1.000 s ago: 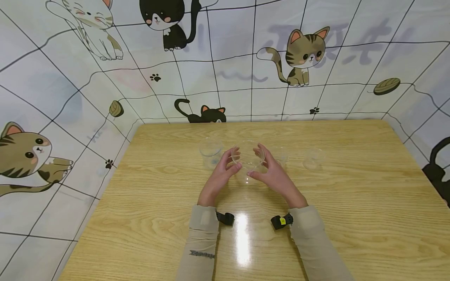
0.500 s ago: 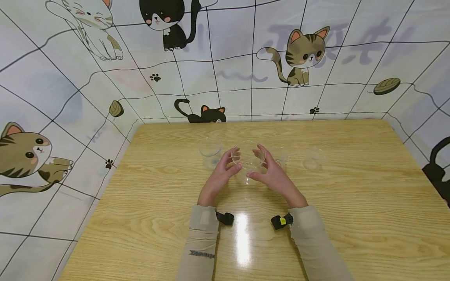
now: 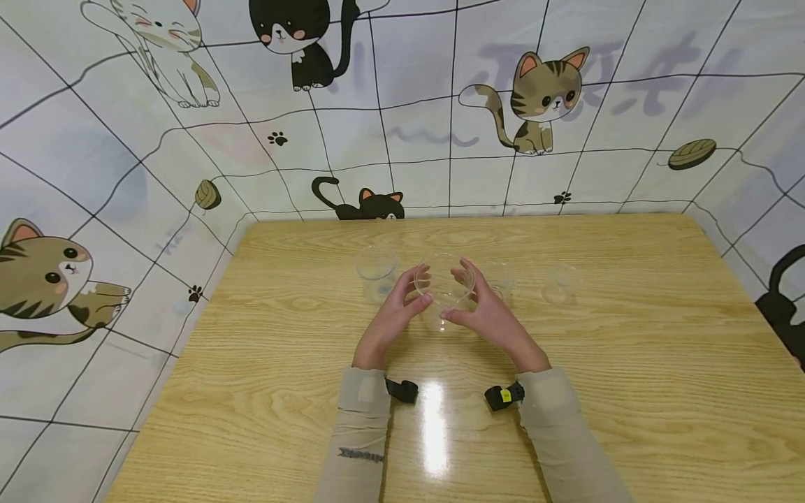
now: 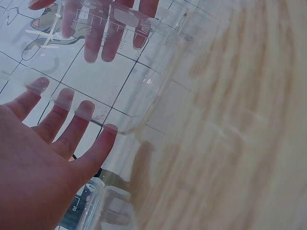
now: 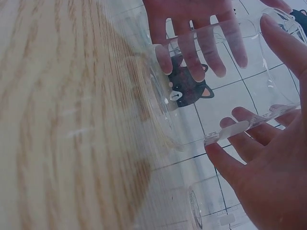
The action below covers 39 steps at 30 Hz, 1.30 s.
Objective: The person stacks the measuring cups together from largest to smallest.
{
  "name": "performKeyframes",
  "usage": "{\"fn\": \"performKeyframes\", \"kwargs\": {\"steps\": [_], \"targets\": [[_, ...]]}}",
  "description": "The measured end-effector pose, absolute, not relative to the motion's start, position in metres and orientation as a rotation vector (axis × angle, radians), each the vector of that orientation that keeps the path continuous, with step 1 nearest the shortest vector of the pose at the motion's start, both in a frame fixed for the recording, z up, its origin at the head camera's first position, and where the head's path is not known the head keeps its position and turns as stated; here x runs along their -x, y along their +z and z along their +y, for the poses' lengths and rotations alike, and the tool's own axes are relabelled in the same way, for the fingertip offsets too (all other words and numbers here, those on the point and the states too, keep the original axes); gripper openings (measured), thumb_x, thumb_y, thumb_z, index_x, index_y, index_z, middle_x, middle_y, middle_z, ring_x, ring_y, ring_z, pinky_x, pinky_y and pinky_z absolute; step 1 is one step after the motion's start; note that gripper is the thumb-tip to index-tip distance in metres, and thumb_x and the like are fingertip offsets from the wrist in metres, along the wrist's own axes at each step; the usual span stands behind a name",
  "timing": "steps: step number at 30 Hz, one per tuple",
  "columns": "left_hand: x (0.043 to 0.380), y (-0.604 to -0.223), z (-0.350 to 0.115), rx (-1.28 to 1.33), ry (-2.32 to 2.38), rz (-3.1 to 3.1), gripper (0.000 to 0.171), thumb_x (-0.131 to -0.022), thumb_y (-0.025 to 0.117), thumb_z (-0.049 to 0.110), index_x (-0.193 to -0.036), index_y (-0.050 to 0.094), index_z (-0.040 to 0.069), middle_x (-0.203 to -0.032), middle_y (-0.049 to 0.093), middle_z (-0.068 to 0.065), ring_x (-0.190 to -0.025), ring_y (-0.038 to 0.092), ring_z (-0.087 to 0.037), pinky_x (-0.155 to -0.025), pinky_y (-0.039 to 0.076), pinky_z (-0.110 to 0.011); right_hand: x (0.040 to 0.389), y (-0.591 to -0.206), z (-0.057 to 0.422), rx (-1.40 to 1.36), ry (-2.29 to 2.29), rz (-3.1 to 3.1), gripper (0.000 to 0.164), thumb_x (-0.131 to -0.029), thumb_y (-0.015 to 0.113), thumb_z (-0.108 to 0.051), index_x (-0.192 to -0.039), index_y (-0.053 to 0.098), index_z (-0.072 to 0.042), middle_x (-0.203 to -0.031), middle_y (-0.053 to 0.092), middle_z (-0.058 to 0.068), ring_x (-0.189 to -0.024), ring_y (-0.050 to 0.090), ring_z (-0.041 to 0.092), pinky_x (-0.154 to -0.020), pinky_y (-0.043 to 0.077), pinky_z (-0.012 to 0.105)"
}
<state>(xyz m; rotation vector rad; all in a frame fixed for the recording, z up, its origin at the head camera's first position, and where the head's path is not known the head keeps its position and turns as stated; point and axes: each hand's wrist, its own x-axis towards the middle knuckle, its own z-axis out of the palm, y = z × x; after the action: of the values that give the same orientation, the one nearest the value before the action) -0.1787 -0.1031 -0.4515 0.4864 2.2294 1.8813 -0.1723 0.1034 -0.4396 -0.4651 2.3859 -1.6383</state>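
Observation:
A clear graduated beaker [image 3: 444,297] stands upright between both hands at the middle of the table. My left hand [image 3: 397,307] curves round its left side, fingers behind and thumb in front. My right hand [image 3: 490,311] grips the opposite side in the same way, its thumb at the near wall. In the left wrist view, printed scale marks and a white patch [image 4: 127,19] show on the glass, with the other hand's fingers seen through it. The beaker's base is close to the table surface in the right wrist view.
Left of the hands stands another clear beaker [image 3: 378,272] with a bluish tint low down. A smaller clear vessel [image 3: 505,278] is partly behind the right hand, and one more clear vessel [image 3: 558,286] stands farther right. A cat-print cloth [image 3: 421,133] rises behind the wooden table [image 3: 264,391].
The held beaker has shifted very slightly toward the person. Both hands keep almost the same place and grip, and the other vessels stay where they were.

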Motion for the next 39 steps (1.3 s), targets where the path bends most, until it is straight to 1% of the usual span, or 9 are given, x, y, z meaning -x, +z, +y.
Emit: {"fn": "performKeyframes", "kwargs": {"steps": [4,7,10,15,18,21,23,31,39], "targets": [[0.178,-0.447,-0.104,-0.480,1.861,2.207,0.056,-0.093,0.052,0.023,-0.144,0.027,0.024,-0.143,0.035,-0.011,-0.130,0.035,-0.024,-0.106,0.027,-0.046,0.169,-0.431,0.103,0.480,-1.630,2.378,0.095,-0.081,0.071,-0.026,-0.148,0.003,-0.025,-0.150,0.025,0.005,-0.136,0.024,0.032,-0.107,0.022,0.054],[0.173,-0.436,-0.104,-0.491,1.840,2.190,0.058,-0.094,0.051,0.022,-0.145,0.025,0.020,-0.144,0.032,-0.014,-0.132,0.032,-0.030,-0.107,0.026,-0.047,0.163,-0.418,0.101,0.484,-1.632,2.361,0.095,-0.081,0.070,-0.026,-0.148,0.003,-0.017,-0.150,0.025,0.010,-0.136,0.023,0.034,-0.107,0.021,0.055],[0.168,-0.425,-0.104,-0.514,1.829,2.185,0.059,-0.093,0.050,0.020,-0.145,0.023,0.015,-0.145,0.030,-0.017,-0.132,0.031,-0.034,-0.107,0.026,-0.047,0.159,-0.408,0.100,0.479,-1.625,2.351,0.097,-0.081,0.071,-0.026,-0.148,0.001,-0.015,-0.150,0.025,0.013,-0.136,0.023,0.037,-0.106,0.022,0.056],[0.166,-0.421,-0.104,-0.539,1.832,2.175,0.060,-0.092,0.051,0.022,-0.145,0.023,0.011,-0.144,0.031,-0.016,-0.132,0.030,-0.035,-0.107,0.027,-0.046,0.165,-0.422,0.101,0.493,-1.633,2.344,0.099,-0.081,0.071,-0.025,-0.148,-0.003,-0.023,-0.150,0.025,0.010,-0.136,0.023,0.033,-0.104,0.023,0.057],[0.167,-0.421,-0.104,-0.541,1.834,2.159,0.058,-0.093,0.050,0.019,-0.144,0.024,0.012,-0.143,0.031,-0.018,-0.131,0.030,-0.036,-0.106,0.027,-0.047,0.164,-0.421,0.100,0.505,-1.646,2.334,0.099,-0.081,0.071,-0.020,-0.148,-0.003,-0.022,-0.149,0.026,0.012,-0.136,0.023,0.034,-0.103,0.023,0.059],[0.166,-0.420,-0.104,-0.536,1.832,2.150,0.057,-0.093,0.049,0.016,-0.144,0.025,0.014,-0.142,0.031,-0.019,-0.131,0.031,-0.036,-0.106,0.027,-0.047,0.159,-0.408,0.099,0.495,-1.642,2.321,0.098,-0.081,0.070,-0.015,-0.148,-0.002,-0.016,-0.148,0.026,0.015,-0.136,0.023,0.036,-0.103,0.023,0.059],[0.166,-0.420,-0.104,-0.538,1.830,2.147,0.057,-0.093,0.049,0.016,-0.144,0.025,0.014,-0.143,0.030,-0.020,-0.131,0.030,-0.036,-0.107,0.027,-0.047,0.157,-0.406,0.098,0.496,-1.637,2.328,0.097,-0.081,0.069,-0.015,-0.147,-0.001,-0.016,-0.148,0.026,0.016,-0.135,0.024,0.037,-0.103,0.024,0.059],[0.168,-0.424,-0.105,-0.541,1.837,2.127,0.065,-0.091,0.054,0.035,-0.144,0.025,0.014,-0.143,0.030,-0.020,-0.132,0.029,-0.036,-0.107,0.027,-0.047,0.157,-0.407,0.099,0.517,-1.632,2.341,0.093,-0.081,0.071,-0.018,-0.147,0.006,-0.015,-0.147,0.027,0.018,-0.133,0.027,0.038,-0.101,0.027,0.057],[0.178,-0.448,-0.104,-0.515,1.869,2.150,0.057,-0.090,0.056,0.038,-0.141,0.030,0.030,-0.142,0.034,-0.012,-0.130,0.034,-0.027,-0.106,0.028,-0.046,0.157,-0.407,0.100,0.496,-1.638,2.331,0.094,-0.080,0.071,-0.019,-0.147,0.006,-0.016,-0.147,0.027,0.017,-0.134,0.026,0.036,-0.103,0.025,0.057]]}}
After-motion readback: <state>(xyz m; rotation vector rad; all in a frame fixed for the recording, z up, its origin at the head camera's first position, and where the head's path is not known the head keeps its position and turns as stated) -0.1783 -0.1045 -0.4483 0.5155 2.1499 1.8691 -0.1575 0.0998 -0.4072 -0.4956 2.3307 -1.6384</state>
